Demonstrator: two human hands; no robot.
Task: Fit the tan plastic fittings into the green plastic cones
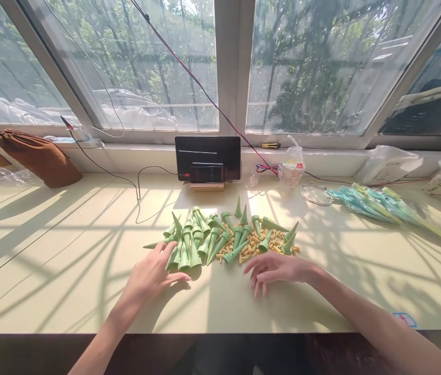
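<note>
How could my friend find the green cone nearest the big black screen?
Find the big black screen by the windows. Below its right edge is the back of the cone pile. The green cone there stands point up, farther back than every other.

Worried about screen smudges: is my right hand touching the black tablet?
Apart. The head view plainly shows green cones and bare tabletop separating your right hand from the black tablet.

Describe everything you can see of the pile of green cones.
The pile of green cones looks like matte plastic: slim, pointed pieces with wider, collared ends. Most lie tilted across one another; a few tips point upward. It rests on the pale table, partly among tan pieces. The left hand curves at its left edge, seemingly touching it.
</note>
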